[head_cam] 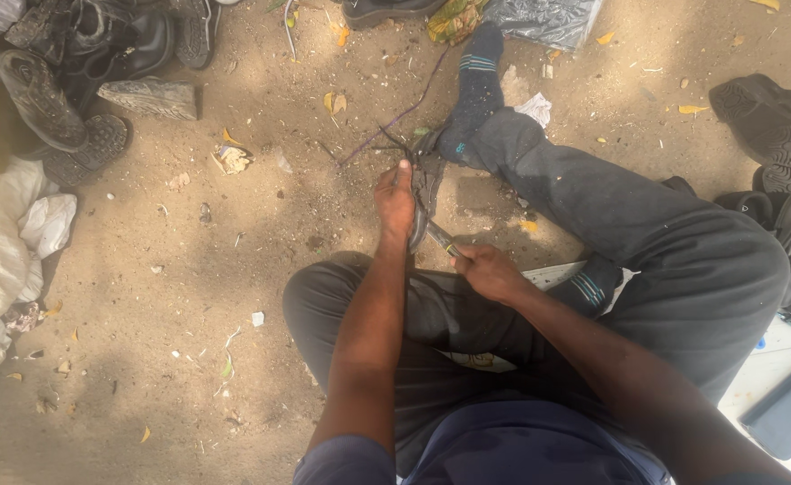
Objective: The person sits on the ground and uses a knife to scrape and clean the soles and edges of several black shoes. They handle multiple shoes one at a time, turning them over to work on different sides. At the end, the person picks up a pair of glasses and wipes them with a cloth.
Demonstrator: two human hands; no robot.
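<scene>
Left hand (395,199) grips a dark shoe (428,184), fingers closed over its upper edge, pressing it down on the sandy ground (234,269). Right hand (487,269) is fisted around a small tool (440,238), its tip against the shoe's side. Shoe sits between the legs, just beside the socked foot (476,90). Dark thread (395,121) trails away from it. More shoes (81,63) piled top left.
</scene>
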